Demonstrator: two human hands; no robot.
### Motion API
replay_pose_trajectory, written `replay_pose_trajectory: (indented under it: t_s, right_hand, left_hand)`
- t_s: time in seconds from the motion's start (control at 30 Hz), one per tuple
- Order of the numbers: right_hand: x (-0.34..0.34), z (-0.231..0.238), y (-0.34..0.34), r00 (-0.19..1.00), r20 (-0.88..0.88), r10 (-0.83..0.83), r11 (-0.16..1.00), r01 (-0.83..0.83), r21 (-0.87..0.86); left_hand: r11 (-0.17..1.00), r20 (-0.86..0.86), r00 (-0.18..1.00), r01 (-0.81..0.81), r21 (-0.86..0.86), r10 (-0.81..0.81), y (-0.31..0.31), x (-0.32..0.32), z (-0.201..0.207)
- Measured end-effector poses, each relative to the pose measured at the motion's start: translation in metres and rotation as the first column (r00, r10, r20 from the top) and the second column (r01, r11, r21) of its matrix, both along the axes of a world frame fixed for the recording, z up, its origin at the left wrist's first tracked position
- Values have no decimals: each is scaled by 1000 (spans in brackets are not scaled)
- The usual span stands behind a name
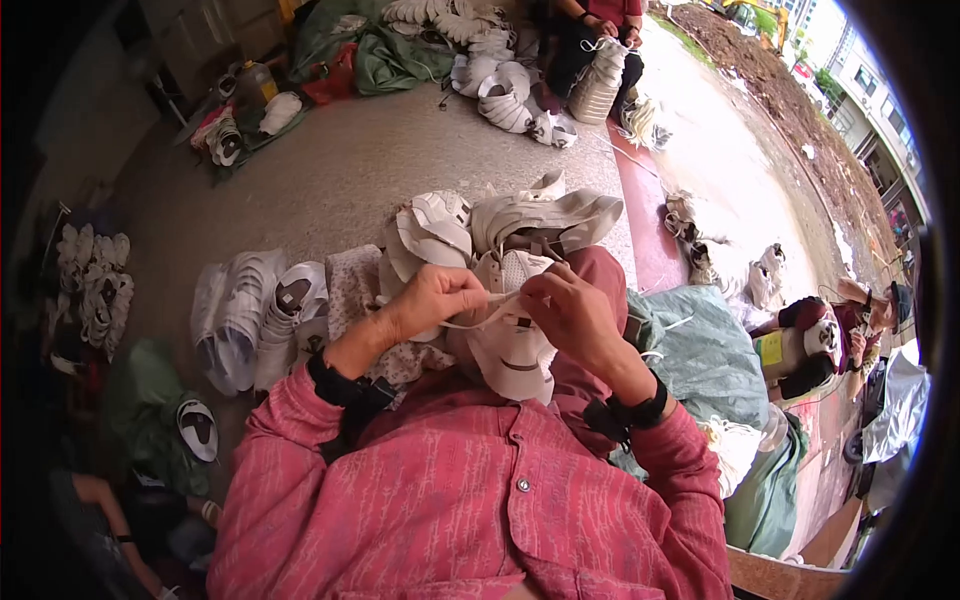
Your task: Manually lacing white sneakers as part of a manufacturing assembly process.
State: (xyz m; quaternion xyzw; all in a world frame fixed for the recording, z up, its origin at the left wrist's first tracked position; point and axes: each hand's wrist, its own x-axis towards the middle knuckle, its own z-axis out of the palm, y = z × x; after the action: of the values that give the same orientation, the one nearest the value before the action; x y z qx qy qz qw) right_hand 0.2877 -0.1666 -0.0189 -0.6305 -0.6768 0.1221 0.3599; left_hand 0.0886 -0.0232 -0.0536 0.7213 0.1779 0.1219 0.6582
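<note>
A white shoe upper (513,362) rests on my lap, its tongue and perforated front facing up between my hands. Over it a pale shoelace (478,318) is drawn across. My left hand (437,300) pinches the lace between thumb and fingers. Just to the right, my right hand (572,312) has its fingertips closed on the same lace. The exact spot where the lace meets the eyelets is hidden by my fingers. Directly beyond lies a stack of white shoe uppers (545,215), with more nested uppers (430,232) at its left.
Rows of white uppers (245,305) stand on the floor at left. Green sacks (700,350) lie close on my right. Ahead, a seated person (610,25) handles a stack of uppers; another person (872,320) sits at far right. A yellowish bottle (258,80) stands back left.
</note>
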Motion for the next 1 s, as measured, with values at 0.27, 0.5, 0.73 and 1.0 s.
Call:
replay_pose_trajectory:
  t_s: [0.27,0.5,0.73,1.0]
  right_hand:
    - [-7,11,2,998,49,43,989,-35,-142]
    - [0,12,13,996,83,38,990,-26,-136]
    - [0,15,36,995,12,99,990,-97,-104]
    - [1,13,45,1000,-3,8,951,-9,-309]
  left_hand:
    - [965,38,969,-247,88,244,-1,-3,-5]
    - [963,90,978,-200,178,186,-8,-2,-2]
    - [983,93,991,-104,153,91,-6,0,0]
    - [946,76,991,-127,297,109,-7,13,0]
